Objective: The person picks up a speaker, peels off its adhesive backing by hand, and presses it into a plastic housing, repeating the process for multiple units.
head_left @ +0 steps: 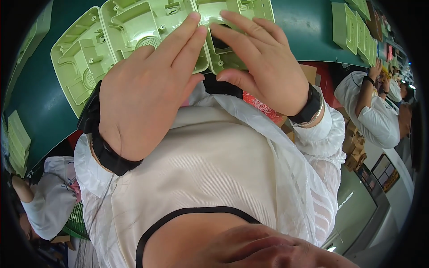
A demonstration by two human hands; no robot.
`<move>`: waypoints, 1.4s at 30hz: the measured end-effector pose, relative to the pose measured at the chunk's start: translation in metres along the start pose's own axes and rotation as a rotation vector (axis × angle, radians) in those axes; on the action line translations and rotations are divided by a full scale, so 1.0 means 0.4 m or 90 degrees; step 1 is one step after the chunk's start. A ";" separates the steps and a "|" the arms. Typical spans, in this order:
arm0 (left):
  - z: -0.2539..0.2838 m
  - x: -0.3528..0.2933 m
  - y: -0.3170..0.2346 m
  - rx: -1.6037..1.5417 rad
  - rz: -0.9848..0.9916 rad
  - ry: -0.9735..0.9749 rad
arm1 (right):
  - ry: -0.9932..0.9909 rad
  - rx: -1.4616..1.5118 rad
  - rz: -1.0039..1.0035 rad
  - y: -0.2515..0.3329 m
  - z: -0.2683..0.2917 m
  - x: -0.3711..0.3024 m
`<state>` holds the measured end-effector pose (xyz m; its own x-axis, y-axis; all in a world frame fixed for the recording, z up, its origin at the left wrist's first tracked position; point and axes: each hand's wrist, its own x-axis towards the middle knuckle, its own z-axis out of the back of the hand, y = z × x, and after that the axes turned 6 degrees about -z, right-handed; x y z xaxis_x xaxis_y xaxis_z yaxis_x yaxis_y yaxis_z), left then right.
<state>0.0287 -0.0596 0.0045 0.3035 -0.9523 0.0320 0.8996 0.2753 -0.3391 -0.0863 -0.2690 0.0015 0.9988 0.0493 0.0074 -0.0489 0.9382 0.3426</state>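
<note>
Pale green plastic housing shells stand side by side on the table, open insides facing up, with ribs, screw posts and round grilles. The left shell is tilted against the middle shell. My left hand reaches over the middle shell, its fingers stretched out toward the seam with the right shell. Over that right shell my right hand arches, fingers spread and thumb apart. A dark round opening shows beneath its fingers. I see nothing held in either hand; whether the fingertips touch the shells I cannot tell.
The green tabletop extends around the shells. More pale green shells stand in rows at the right and far left. Co-workers sit at the right and lower left. Cardboard pieces lie below the table's right side.
</note>
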 end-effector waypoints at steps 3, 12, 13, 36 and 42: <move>0.003 0.008 -0.006 0.006 -0.005 -0.002 | -0.005 0.024 0.009 -0.012 -0.007 -0.009; -0.005 0.003 -0.009 0.039 -0.009 -0.015 | 0.048 0.079 0.044 -0.037 0.011 0.000; -0.006 0.001 -0.007 0.041 -0.007 -0.019 | 0.047 0.076 0.048 -0.035 0.015 0.002; 0.154 -0.041 0.105 -0.746 0.101 -0.088 | -0.269 0.225 0.004 0.121 0.095 0.033; 0.167 -0.108 0.054 -1.317 0.131 -0.252 | -0.437 0.117 0.120 0.321 0.067 0.134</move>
<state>0.0561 -0.0037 0.0586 0.6120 -0.7869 -0.0788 -0.6319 -0.4266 -0.6471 -0.0388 -0.1550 0.0710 0.7577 -0.0776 0.6480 -0.2785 0.8595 0.4286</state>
